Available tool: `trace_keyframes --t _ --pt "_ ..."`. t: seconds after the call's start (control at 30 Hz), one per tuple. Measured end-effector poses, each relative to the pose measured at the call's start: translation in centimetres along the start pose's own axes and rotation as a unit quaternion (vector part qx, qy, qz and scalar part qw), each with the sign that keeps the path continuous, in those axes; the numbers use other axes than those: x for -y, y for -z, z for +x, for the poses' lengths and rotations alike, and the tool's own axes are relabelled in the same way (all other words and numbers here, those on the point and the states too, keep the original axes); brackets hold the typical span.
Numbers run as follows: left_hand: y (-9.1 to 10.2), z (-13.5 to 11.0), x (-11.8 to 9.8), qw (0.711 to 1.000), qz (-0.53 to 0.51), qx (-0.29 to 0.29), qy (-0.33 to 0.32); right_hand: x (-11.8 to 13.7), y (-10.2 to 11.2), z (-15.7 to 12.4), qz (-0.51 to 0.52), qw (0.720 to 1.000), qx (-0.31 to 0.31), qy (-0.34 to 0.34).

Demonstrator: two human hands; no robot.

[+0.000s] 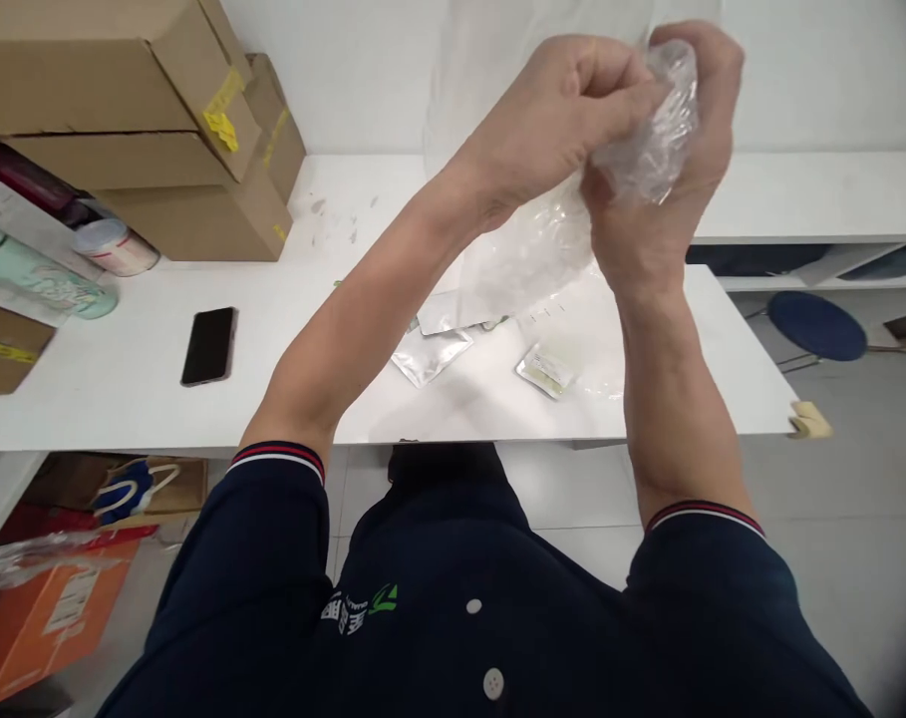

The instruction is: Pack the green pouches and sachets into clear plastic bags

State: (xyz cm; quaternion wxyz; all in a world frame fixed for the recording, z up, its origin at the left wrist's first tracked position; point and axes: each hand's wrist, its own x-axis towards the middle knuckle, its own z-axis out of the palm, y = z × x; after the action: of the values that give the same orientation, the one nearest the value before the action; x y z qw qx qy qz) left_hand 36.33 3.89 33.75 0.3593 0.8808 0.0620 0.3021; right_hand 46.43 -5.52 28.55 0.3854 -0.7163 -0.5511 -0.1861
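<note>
A large clear plastic bag (527, 249) hangs over the white table, its upper end bunched up between my two raised hands. My left hand (557, 110) pinches the gathered plastic with thumb and fingers. Around the other side of the bunch wraps my right hand (684, 160), partly hidden by the crumpled film. Below the bag lie a silver foil packet (432, 354) and a small packet with a pale green label (546, 371). What the bag contains, if anything, I cannot make out clearly.
Cardboard boxes (160, 110) are stacked at the back left. Near them are a mint-green bottle (41, 274), a round canister (116, 247) and a black phone (209, 346). The table's right corner has a beige guard (809, 420); a blue stool (817, 325) stands beyond.
</note>
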Motion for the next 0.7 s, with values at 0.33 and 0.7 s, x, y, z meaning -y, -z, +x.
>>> trace_keyframes --t 0.33,0.7 --pt "-17.2 -11.0 12.2 0.926 0.285 0.247 0.033 -15.0 5.1 -3.2 -0.161 0.956 -0.244 0.002" --pt "-24.8 -7.9 15.8 0.928 0.264 0.229 0.125 -23.0 -1.4 -14.4 -0.028 0.944 0.224 -0.238"
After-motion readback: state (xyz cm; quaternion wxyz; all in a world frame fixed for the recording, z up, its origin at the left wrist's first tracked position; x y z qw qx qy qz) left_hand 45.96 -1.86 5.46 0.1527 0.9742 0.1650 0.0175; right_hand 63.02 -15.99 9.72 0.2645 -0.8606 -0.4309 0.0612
